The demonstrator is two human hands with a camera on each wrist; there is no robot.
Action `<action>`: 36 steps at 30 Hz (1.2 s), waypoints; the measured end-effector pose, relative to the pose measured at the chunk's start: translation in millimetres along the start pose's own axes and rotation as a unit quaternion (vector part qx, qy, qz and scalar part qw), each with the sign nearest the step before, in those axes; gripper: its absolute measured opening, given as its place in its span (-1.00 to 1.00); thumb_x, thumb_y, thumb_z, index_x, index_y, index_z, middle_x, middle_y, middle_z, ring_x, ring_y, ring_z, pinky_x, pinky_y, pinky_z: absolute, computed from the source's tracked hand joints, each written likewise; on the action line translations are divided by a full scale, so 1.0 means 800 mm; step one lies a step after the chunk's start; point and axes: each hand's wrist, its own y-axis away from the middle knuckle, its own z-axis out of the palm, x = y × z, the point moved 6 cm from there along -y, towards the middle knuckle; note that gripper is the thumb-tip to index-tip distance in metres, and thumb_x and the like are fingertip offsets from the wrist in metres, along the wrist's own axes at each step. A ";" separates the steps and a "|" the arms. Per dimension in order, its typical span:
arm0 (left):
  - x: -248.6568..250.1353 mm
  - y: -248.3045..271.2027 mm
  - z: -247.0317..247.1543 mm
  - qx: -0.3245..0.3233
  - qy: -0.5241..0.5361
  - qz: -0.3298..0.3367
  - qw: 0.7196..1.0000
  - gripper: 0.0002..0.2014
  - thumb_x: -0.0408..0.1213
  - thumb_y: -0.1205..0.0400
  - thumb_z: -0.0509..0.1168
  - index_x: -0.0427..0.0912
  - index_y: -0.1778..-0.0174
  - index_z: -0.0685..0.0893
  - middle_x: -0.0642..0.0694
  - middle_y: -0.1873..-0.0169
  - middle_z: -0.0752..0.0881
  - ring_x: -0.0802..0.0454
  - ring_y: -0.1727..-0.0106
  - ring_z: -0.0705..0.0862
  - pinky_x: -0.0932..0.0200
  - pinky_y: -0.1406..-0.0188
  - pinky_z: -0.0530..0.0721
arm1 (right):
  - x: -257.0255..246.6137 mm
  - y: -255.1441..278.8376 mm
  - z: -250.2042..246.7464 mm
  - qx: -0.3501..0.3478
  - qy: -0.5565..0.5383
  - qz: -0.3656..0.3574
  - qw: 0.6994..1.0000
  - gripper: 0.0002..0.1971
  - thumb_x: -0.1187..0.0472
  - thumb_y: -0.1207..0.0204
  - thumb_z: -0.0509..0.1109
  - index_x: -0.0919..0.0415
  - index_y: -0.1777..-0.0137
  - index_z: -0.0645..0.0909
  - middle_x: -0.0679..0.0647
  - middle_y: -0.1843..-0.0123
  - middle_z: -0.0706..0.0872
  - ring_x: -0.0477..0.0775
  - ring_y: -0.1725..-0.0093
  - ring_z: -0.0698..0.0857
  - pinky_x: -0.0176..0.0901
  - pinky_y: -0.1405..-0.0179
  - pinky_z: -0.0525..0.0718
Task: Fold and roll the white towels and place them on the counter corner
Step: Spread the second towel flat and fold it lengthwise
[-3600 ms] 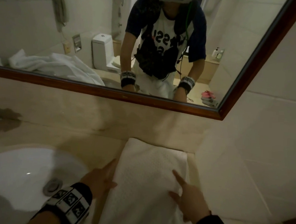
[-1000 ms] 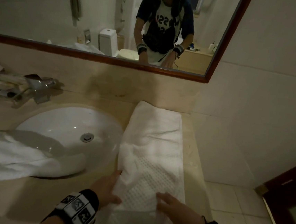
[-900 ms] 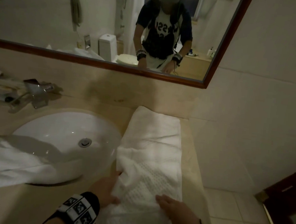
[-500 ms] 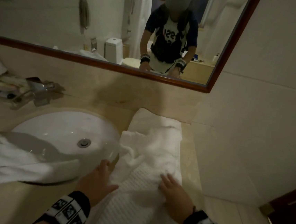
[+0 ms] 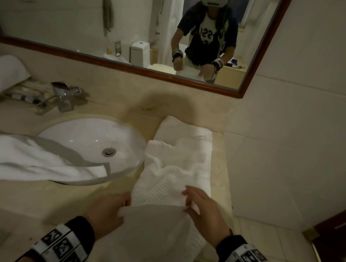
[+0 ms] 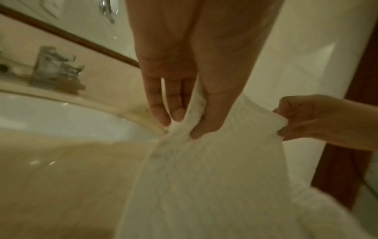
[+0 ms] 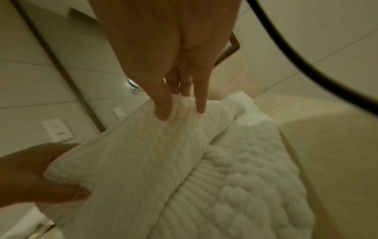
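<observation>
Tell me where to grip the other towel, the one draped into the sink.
Take the towel by its free corner lying in the sink, coming from the front. That flat end lies exposed on the white bowl; the rest trails off left out of view, so its far end can't be judged.

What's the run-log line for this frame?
left hand: pinches white waffle-weave towel near edge | right hand: pinches same edge | second white towel: draped over sink
</observation>
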 end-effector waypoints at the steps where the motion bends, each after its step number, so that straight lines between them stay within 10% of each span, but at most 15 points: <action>1: 0.013 0.011 -0.004 -0.005 -0.005 0.035 0.999 -0.84 -0.19 -0.48 0.28 0.16 0.18 0.43 0.26 0.21 0.47 0.14 0.02 0.54 0.33 0.17 0.35 | -0.008 0.012 -0.008 0.010 -0.009 -0.026 1.000 -0.81 0.38 -0.44 0.43 0.08 0.16 0.53 -0.02 -0.17 0.68 -0.22 -0.36 0.47 -0.71 -0.31 0.25; 6: 0.057 0.072 0.039 -0.252 0.060 0.151 0.954 -0.74 -0.02 -0.46 0.43 0.12 -0.05 0.65 0.33 0.30 0.46 0.45 0.25 0.46 0.55 0.06 0.44 | 0.013 0.074 0.018 -0.154 0.061 0.013 0.986 -0.79 0.30 -0.47 0.39 -0.08 0.10 0.57 -0.14 -0.41 0.43 -0.27 -0.46 0.23 -0.57 -0.42 0.11; 10: 0.016 0.046 0.056 -0.077 0.142 0.032 0.986 -0.54 0.48 -0.29 0.23 0.30 0.05 0.55 0.21 0.08 0.53 0.35 0.15 0.52 0.48 -0.02 0.47 | 0.040 0.091 0.008 -0.026 -0.013 0.206 0.978 -0.87 0.23 -0.60 0.30 0.10 -0.11 0.60 -0.07 -0.12 0.57 -0.18 0.01 0.59 -0.35 -0.12 0.63; 12: -0.012 0.033 0.064 0.006 0.134 -0.083 0.987 -0.59 0.11 -0.55 0.29 0.00 -0.25 0.54 0.00 -0.12 0.54 0.14 0.00 0.55 0.31 -0.14 0.51 | 0.040 0.095 0.018 -0.029 -0.107 0.320 0.941 -0.83 0.07 -0.61 0.30 0.10 -0.13 0.52 0.06 0.00 0.65 -0.11 0.20 0.61 -0.51 0.25 0.62; 16: -0.035 0.020 0.081 0.047 0.177 -0.178 0.967 -0.58 -0.07 -0.60 0.29 -0.19 -0.32 0.48 -0.17 -0.17 0.55 -0.10 -0.17 0.58 0.09 -0.23 0.53 | 0.049 0.089 0.043 -0.034 -0.132 0.426 0.895 -0.45 0.00 -0.54 0.38 0.27 -0.40 0.34 0.24 -0.30 0.61 0.21 -0.21 0.66 -0.07 -0.15 0.66; 22: -0.052 0.006 0.079 0.074 0.343 -0.213 0.912 -0.72 -0.12 -0.65 0.24 -0.26 -0.14 0.51 -0.17 0.00 0.66 -0.07 0.04 0.60 0.10 0.04 0.57 | 0.068 0.085 0.046 0.008 -0.184 0.451 0.873 -0.67 0.22 -0.55 0.37 0.23 0.44 0.43 0.11 0.47 0.53 0.07 0.46 0.52 -0.12 0.37 0.57; 26: -0.048 0.014 0.080 0.020 0.327 -0.195 0.924 -0.68 -0.14 -0.74 0.04 -0.18 0.21 0.57 -0.12 0.31 0.63 0.03 0.33 0.54 0.35 0.39 0.48 | 0.077 0.110 0.040 0.032 -0.355 0.472 0.806 -0.90 0.31 -0.39 0.37 0.36 0.27 0.62 0.22 0.43 0.63 0.17 0.41 0.60 -0.12 0.40 0.55; 31: -0.042 0.004 0.075 0.031 0.307 -0.176 0.935 -0.62 -0.13 -0.72 0.09 -0.18 -0.44 0.44 -0.24 -0.22 0.62 -0.18 -0.20 0.61 -0.05 -0.24 0.60 | 0.084 0.106 0.041 0.001 -0.233 0.485 0.843 -0.63 0.13 -0.47 0.47 0.28 -0.18 0.49 0.19 0.21 0.69 0.13 0.32 0.67 -0.08 0.40 0.71; 36: -0.013 -0.013 0.070 -0.051 0.189 -0.089 0.977 -0.37 -0.26 -0.71 0.12 0.01 -0.64 -0.06 -0.20 -0.49 0.43 -0.12 -0.45 0.45 0.16 -0.41 0.37 | 0.047 0.084 0.034 -0.071 -0.129 0.298 0.943 -0.14 0.43 -0.51 0.34 -0.39 -0.52 0.00 -0.16 0.18 0.48 -0.21 0.38 0.48 -0.56 0.44 0.54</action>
